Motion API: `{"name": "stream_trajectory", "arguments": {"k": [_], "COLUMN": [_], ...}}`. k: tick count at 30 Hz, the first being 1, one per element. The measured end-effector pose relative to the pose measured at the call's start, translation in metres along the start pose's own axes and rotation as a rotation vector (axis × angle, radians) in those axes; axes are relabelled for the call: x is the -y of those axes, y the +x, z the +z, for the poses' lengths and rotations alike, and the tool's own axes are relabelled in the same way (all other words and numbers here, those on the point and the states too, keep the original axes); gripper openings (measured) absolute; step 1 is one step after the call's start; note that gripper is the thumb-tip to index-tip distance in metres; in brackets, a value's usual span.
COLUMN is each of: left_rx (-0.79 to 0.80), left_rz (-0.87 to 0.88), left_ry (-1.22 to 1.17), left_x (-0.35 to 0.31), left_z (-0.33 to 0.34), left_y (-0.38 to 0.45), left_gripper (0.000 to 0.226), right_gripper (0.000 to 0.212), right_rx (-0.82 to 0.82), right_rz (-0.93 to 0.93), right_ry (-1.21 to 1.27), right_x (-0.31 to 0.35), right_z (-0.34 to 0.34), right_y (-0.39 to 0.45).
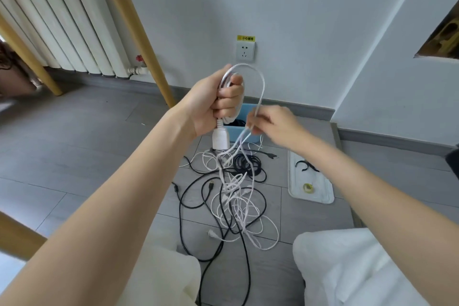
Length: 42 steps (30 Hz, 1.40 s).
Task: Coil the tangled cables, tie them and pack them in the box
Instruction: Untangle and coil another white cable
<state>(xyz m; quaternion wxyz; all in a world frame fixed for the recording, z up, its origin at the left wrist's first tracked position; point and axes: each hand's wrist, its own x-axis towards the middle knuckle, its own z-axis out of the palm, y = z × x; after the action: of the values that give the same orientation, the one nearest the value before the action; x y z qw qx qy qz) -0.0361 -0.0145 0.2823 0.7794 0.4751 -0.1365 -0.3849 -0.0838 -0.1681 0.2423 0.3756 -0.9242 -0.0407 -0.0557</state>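
the left hand [213, 102] was raised in front of the wall socket [245, 51], fingers curled tight round several loops of a white cable [260, 87], its blocky white plug [220, 140] hanging just below the fist. the right hand [270, 123], lower and right of the socket, pinched the same cable's trailing strand. the blue box [242, 135] sat on the floor beneath the socket, partly hidden behind both hands. nearer the person than the box lay the tangled black and white cables [231, 196]. right of them lay a white tray [310, 179].

Tangled black and white cables [231, 196] block my path across the grey tiled floor [99, 131]; its left side lies open.
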Motion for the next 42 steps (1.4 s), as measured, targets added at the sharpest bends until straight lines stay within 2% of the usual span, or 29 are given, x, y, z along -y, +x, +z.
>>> {"name": "stream_trajectory", "arguments": {"k": [2, 3, 4, 5, 6, 7, 9, 10, 11, 13, 14, 17, 20, 21, 24, 26, 28, 29, 31, 32, 33, 35, 39, 42], "left_rx": [0.005, -0.002, -0.016, -0.031, -0.042, -0.049, -0.059, -0.06, -0.058, -0.051, -0.054, -0.057, -0.049, -0.038, 0.031, 0.106, 0.183, 0.225, 0.291, 0.307, 0.293, 0.186, -0.178, -0.314], "left_rz": [0.001, 0.003, -0.002, -0.008, -0.01, -0.011, 0.003, 0.012, 0.013, -0.005, -0.013, -0.006, 0.0, -0.015, -0.061, -0.098, -0.17, -0.209, -0.23, -0.197, -0.135, 0.026, 0.317, 0.459], "left_ry": [0.006, 0.003, -0.003, -0.005, -0.006, 0.004, 0.022, 0.026, 0.024, 0.026, 0.043, 0.021, -0.007, 0.009, 0.014, 0.009, 0.023, 0.023, -0.036, -0.092, -0.152, -0.262, -0.268, -0.342], "left_x": [-0.002, -0.003, -0.003, 0.0, 0.003, 0.004, 0.003, 0.002, 0.002, 0.006, 0.008, 0.006, 0.004, 0.006, 0.009, 0.01, 0.016, 0.018, 0.017, 0.013, 0.008, 0.002, -0.005, -0.016], "left_z": [-0.002, -0.003, -0.004, -0.003, -0.003, -0.003, -0.006, -0.007, -0.006, -0.005, -0.005, -0.009, -0.009, -0.009, -0.005, 0.001, 0.007, 0.009, 0.009, 0.008, 0.008, 0.007, 0.003, -0.003], "left_y": [0.001, 0.001, 0.001, 0.0, 0.0, 0.0, 0.001, 0.002, 0.002, 0.003, 0.003, 0.004, 0.001, 0.0, 0.0, 0.0, -0.002, -0.003, -0.006, -0.006, -0.006, -0.004, 0.004, 0.002], "left_gripper": [0.039, 0.039, 0.04, 0.041, 0.042, 0.042, 0.042, 0.042, 0.042, 0.042, 0.042, 0.042, 0.042, 0.042, 0.043, 0.042, 0.043, 0.045, 0.046, 0.046, 0.046, 0.043, 0.047, 0.047], "right_gripper": [0.017, 0.016, 0.017, 0.018, 0.019, 0.02, 0.022, 0.023, 0.024, 0.02, 0.018, 0.02, 0.031, 0.033, 0.032, 0.03, 0.029, 0.035, 0.038, 0.036, 0.036, 0.038, 0.018, 0.013], "right_rx": [-0.225, -0.186, -0.039, 0.115, 0.16, 0.076, -0.216, -0.216, -0.107, 0.249, 0.294, 0.056, 0.186, 0.155, -0.121, -0.101, 0.01, 0.162, 0.199, 0.233, 0.198, 0.332, 0.437, 0.415], "right_rz": [-0.118, -0.152, -0.129, -0.055, 0.008, 0.033, -0.045, -0.075, -0.058, 0.084, 0.102, 0.122, 0.192, 0.19, 0.155, 0.16, 0.253, 0.254, 0.368, 0.279, 0.205, 0.222, 0.09, 0.021], "right_ry": [0.232, 0.276, 0.228, 0.101, 0.027, 0.028, 0.268, 0.356, 0.329, 0.031, -0.016, 0.244, 0.203, 0.226, 0.617, 0.479, 0.221, 0.086, -0.083, -0.101, 0.042, 0.132, 0.105, 0.032], "right_x": [0.008, 0.009, 0.008, 0.006, 0.001, -0.001, 0.007, 0.006, 0.004, -0.007, -0.012, -0.009, -0.005, -0.006, 0.004, 0.003, 0.004, -0.007, -0.005, -0.001, -0.005, 0.02, 0.018, 0.013], "right_z": [-0.008, -0.01, -0.007, -0.003, 0.0, -0.001, -0.011, -0.015, -0.015, 0.003, 0.011, 0.006, 0.0, 0.004, -0.007, -0.01, 0.017, 0.035, 0.048, 0.045, 0.045, 0.031, 0.033, 0.033], "right_y": [0.003, 0.006, 0.006, 0.001, -0.001, -0.001, 0.003, 0.005, 0.004, -0.005, -0.007, 0.001, 0.002, 0.003, 0.007, 0.008, 0.016, 0.011, -0.002, -0.006, 0.002, -0.004, -0.012, -0.014]}}
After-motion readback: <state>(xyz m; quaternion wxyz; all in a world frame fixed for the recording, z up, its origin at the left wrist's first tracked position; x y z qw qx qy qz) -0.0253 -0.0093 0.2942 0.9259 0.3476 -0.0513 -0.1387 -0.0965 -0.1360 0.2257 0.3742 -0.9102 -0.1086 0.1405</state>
